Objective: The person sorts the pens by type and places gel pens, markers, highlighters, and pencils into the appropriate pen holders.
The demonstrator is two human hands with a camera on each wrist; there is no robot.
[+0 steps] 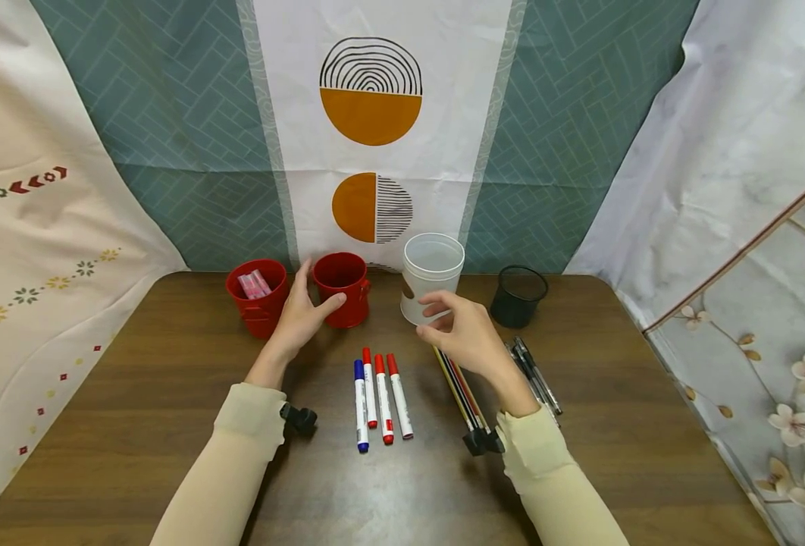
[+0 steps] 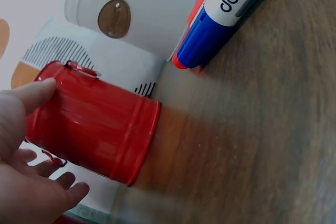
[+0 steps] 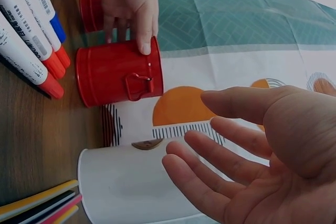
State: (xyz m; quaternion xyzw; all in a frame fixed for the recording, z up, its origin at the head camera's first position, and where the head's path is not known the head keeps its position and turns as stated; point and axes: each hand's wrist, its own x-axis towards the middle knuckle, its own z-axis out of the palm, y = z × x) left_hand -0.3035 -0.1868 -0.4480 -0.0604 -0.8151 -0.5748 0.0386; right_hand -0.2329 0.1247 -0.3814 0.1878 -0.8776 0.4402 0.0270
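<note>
My left hand (image 1: 301, 315) is at the second red bucket (image 1: 355, 303), its fingers extended along the bucket's left side. In the left wrist view the thumb (image 2: 39, 94) overlaps the bucket near the rim; firm contact is unclear. Left of this hand stands another red bucket (image 1: 259, 315), with pink-wrapped pieces (image 1: 255, 284) inside. My right hand (image 1: 471, 334) hovers in front of the white cup (image 1: 433, 265), fingers loosely bent and holding nothing. In the right wrist view its fingers are spread beside the white cup (image 3: 131, 187).
Several markers (image 1: 382, 398), red and blue capped, lie mid-table. Pencils (image 1: 460, 387) lie partly under the right hand and wrist. Pens (image 1: 535, 371) are to their right, before a black mesh holder (image 1: 518, 296). A patterned curtain (image 1: 198, 136) hangs behind the table (image 1: 136, 425).
</note>
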